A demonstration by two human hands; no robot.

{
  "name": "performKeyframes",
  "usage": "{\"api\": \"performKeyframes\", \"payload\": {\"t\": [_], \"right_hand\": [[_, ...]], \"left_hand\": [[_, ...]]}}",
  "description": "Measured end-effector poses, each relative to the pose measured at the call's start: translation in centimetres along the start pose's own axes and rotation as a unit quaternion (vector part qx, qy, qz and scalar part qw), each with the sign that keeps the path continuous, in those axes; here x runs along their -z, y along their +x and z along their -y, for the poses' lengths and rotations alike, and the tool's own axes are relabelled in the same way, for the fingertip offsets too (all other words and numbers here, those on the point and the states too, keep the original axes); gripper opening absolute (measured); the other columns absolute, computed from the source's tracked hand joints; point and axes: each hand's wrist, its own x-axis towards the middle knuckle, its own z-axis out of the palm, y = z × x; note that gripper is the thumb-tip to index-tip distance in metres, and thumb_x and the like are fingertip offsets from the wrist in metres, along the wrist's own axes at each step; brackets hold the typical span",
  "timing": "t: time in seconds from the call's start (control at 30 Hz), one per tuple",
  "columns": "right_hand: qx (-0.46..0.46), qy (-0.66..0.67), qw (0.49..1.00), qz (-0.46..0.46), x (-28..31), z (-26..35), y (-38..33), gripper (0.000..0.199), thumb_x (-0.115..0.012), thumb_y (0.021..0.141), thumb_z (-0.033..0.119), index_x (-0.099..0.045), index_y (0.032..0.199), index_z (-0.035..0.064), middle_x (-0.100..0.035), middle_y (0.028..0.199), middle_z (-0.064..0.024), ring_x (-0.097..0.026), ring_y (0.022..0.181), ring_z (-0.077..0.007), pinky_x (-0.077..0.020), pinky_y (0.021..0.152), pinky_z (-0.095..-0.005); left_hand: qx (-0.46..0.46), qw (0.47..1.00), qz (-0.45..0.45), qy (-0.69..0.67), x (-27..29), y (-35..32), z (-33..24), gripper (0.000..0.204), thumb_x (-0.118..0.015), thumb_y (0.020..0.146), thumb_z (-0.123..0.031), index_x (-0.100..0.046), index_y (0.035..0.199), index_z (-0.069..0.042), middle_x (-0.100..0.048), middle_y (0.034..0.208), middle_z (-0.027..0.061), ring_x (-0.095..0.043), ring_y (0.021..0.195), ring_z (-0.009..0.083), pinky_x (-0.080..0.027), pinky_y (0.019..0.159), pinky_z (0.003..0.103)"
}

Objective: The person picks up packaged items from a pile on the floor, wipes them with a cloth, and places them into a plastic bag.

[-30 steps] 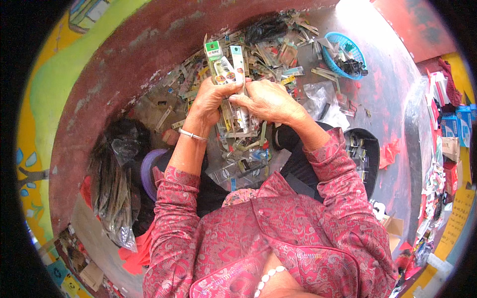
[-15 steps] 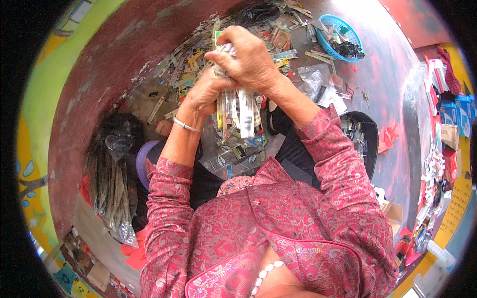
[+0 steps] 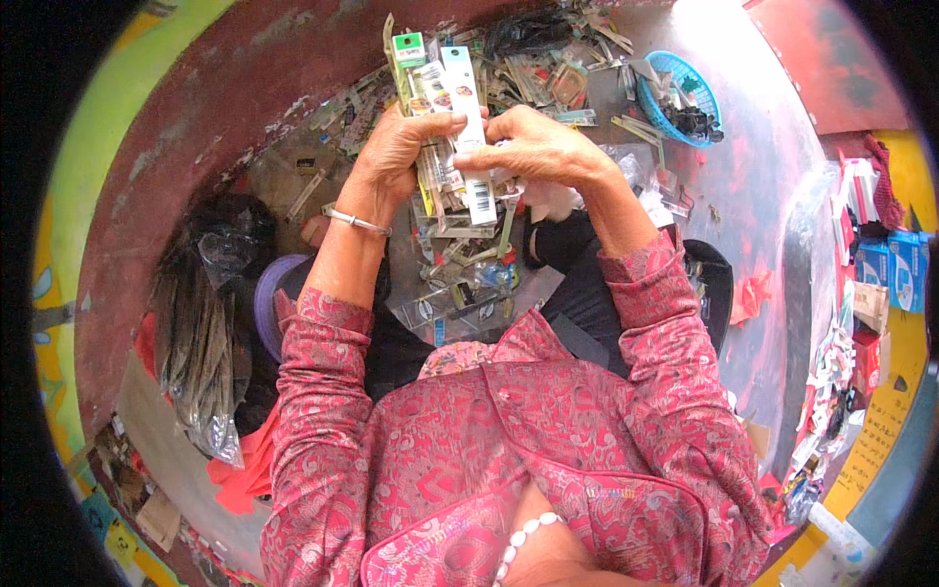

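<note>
A bundle of long, slim packets (image 3: 430, 93), some with clear sleeves and one with a green card top, stands up between my two hands. My left hand (image 3: 393, 152) grips it from the left, its thumb lying across the front. From the right, my right hand (image 3: 543, 147) holds the bundle too, its thumb pressed on the white strip packet (image 3: 477, 191) at the front. The fingers behind the bundle are mostly hidden. Something white and crumpled (image 3: 553, 199) shows just below my right hand; I cannot tell whether it is held.
Many loose packets (image 3: 337, 122) litter the floor ahead, with more on a clear sheet (image 3: 533, 298) before my lap. A blue basket (image 3: 712, 93) with black pieces stands far right. Long plastic sleeves (image 3: 201, 342) and a black bag (image 3: 230, 230) lie at left.
My right hand has come off the top of the bundle and moved down to its right side. My left hand has risen slightly, and the packets' printed fronts now show.
</note>
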Motion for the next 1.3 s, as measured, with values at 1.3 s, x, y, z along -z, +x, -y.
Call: {"api": "performKeyframes", "payload": {"t": [1.3], "right_hand": [[0.028, 0.281, 0.959, 0.013, -0.7, -2.2, 0.2, 0.021, -0.058, 0.081, 0.022, -0.062, 0.087, 0.0017, -0.06, 0.08, 0.0009, -0.053, 0.069, -0.0064, -0.0419, 0.062, -0.0207]], "left_hand": [[-0.006, 0.976, 0.147, -0.161, -1.0, -0.4, 0.7, 0.025, -0.061, 0.069, -0.014, -0.051, 0.091, -0.007, -0.039, 0.126, 0.0225, -0.048, 0.109, 0.0319, -0.042, 0.091, 0.042]]}}
